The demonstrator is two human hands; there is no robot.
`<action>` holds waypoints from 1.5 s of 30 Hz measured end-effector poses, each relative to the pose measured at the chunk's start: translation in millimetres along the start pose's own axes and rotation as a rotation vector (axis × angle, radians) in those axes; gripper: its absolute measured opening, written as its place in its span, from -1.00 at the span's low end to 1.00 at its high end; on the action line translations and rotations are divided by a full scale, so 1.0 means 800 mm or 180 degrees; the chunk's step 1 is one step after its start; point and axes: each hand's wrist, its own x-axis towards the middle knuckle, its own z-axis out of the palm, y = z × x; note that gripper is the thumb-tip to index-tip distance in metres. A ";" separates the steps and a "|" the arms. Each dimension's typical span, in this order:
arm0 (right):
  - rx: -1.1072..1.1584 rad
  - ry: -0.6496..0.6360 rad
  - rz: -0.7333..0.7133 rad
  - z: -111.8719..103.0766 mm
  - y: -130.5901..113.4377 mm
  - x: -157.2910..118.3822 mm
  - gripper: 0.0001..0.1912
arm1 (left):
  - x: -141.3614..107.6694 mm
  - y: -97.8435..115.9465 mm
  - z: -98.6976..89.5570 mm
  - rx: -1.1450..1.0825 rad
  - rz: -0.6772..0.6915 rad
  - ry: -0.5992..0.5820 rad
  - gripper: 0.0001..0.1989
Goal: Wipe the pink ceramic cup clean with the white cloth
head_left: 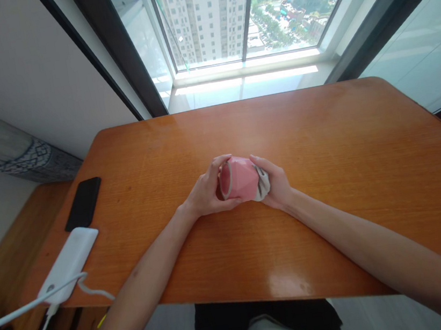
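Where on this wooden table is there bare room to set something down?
Bare tabletop spreads right of the right hand and beyond the pink faceted cup. Another patch lies between the left hand and the black phone. The left edge is crowded by the phone and the white power bank with its cable.

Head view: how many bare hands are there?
2. The left hand wraps the open end of a pink faceted cup; the right hand holds its other end against a crumpled white cloth, both above an orange wooden table.

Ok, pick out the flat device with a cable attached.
The white power bank; the black phone beside it shows no cable.
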 end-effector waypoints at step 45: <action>-0.2239 -0.0397 -0.1379 -0.005 0.011 -0.026 -0.43 | 0.002 -0.002 0.000 -0.0324 0.0108 0.0034 0.04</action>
